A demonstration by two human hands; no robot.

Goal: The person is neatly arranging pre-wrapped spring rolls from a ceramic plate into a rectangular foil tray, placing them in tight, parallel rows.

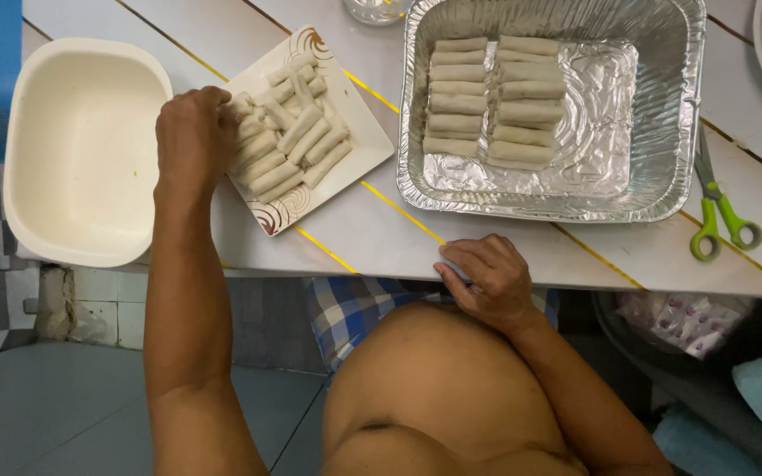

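The person's left hand stretches forward on a straight, bare arm, knuckles up and fingers curled downward at the left edge of the square plate. Nearer than the plate, the right hand rests with fingers loosely bent, forearm angled back.

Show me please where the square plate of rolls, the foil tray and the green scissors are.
square plate (365, 145), head view, on its bare right corner.
foil tray (663, 115), head view, on its right inner wall.
green scissors (723, 220), head view, on the handles.
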